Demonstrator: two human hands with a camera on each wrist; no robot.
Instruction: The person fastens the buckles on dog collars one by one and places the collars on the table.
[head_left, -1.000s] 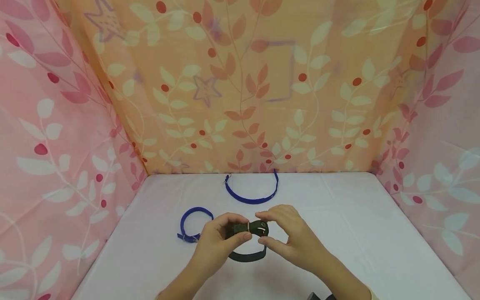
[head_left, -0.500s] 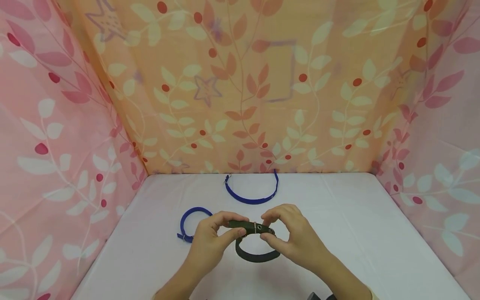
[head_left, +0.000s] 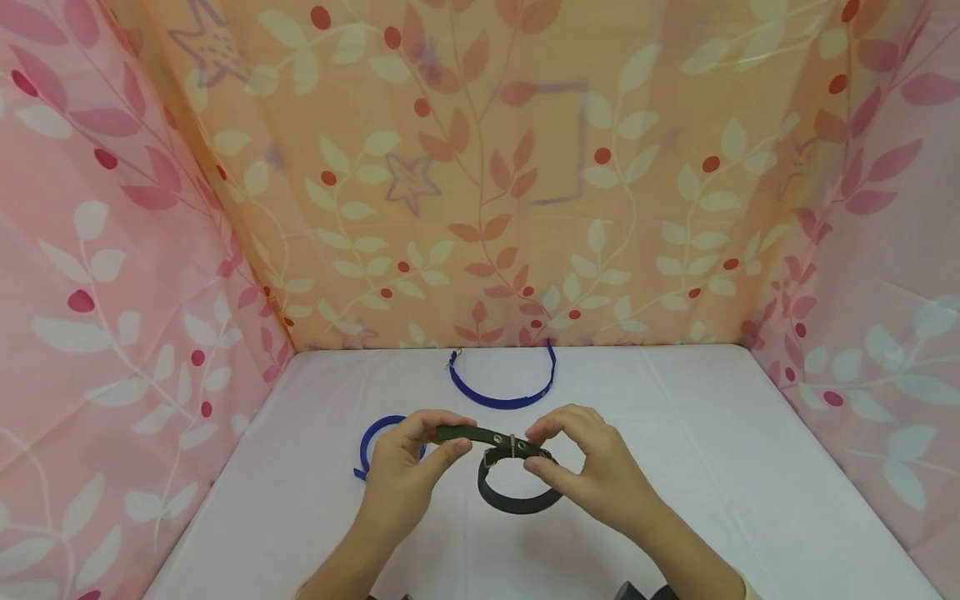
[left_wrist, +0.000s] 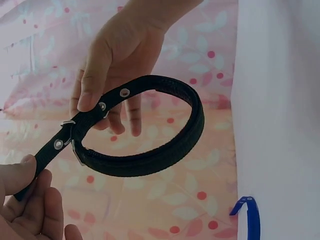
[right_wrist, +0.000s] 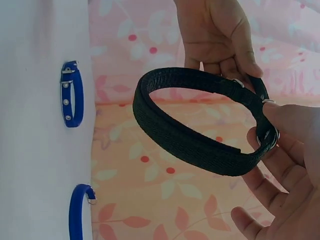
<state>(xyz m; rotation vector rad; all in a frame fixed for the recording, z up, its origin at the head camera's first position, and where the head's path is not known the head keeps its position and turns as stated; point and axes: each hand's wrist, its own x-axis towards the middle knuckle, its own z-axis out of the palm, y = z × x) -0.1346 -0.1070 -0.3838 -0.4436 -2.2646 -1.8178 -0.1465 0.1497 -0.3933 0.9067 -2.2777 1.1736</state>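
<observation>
A dark green collar (head_left: pixel 517 505) with metal eyelets and a buckle hangs in a loop above the table, between both hands. My left hand (head_left: pixel 405 458) pinches the strap's free end between thumb and fingers, left of the buckle. On the other side, my right hand (head_left: pixel 592 458) pinches the strap beside the metal keeper. In the left wrist view the collar (left_wrist: pixel 145 165) shows its tail passed through the buckle and keeper, with an eyelet between keeper and left thumb. The right wrist view shows the collar's padded loop (right_wrist: pixel 175 135) from its far side.
A buckled blue collar (head_left: pixel 365 450) lies on the white table (head_left: pixel 675 467), partly behind the left hand. Another blue collar (head_left: pixel 504 403), unfastened and curved, lies at the table's back edge. Patterned cloth (head_left: pixel 480 250) walls the back and both sides.
The left hand has drawn the strap's end out to the left, and more of the tail now shows beyond the keeper. The loop hangs clearer, slightly right of before.
</observation>
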